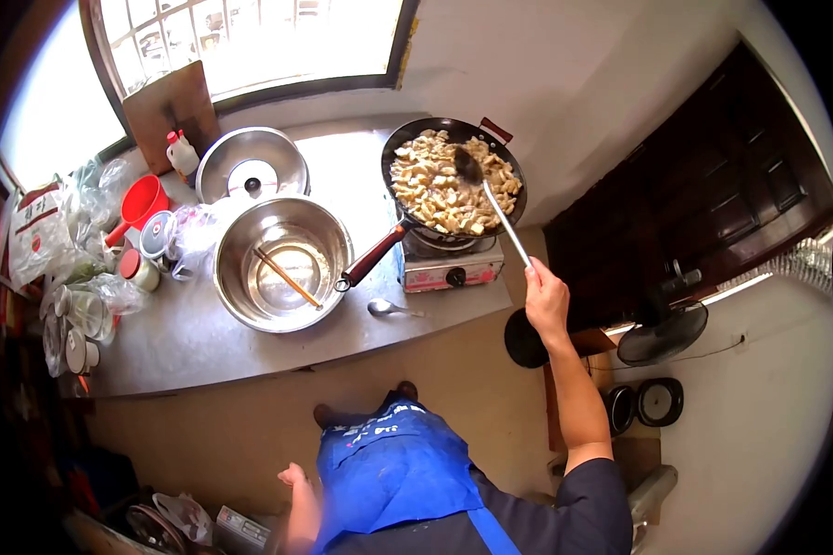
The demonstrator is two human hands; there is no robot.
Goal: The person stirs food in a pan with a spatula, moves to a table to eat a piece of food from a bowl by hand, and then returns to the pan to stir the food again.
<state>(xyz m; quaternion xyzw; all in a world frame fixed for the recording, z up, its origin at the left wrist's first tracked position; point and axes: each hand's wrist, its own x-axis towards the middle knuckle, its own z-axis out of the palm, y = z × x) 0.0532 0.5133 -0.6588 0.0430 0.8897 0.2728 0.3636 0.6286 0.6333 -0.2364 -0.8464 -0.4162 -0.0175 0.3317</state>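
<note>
Now the left hand [292, 475] shows no object, its openness too small to tell; ahead, the right hand [547, 296] wraps the near end of the ladle [503, 214], likely avoiding heat; beyond, 1 wok [399, 154] of food [435, 190] sits on the stove [435, 279].

Midway along the metal table [180, 350] stands a wide steel pot [239, 291], a slim wooden stick [287, 277] slanting inside it. A metal spoon [381, 307] lies by the near edge. Toward the far edge are a steel lid [292, 166] with a dark knob, a white bottle [183, 157] with a red cap, and an upright brown board [162, 109]. Closer to the left end sit a red dipper [141, 202], a red-lidded jar [141, 270] and crumpled plastic bags [42, 245].
</note>
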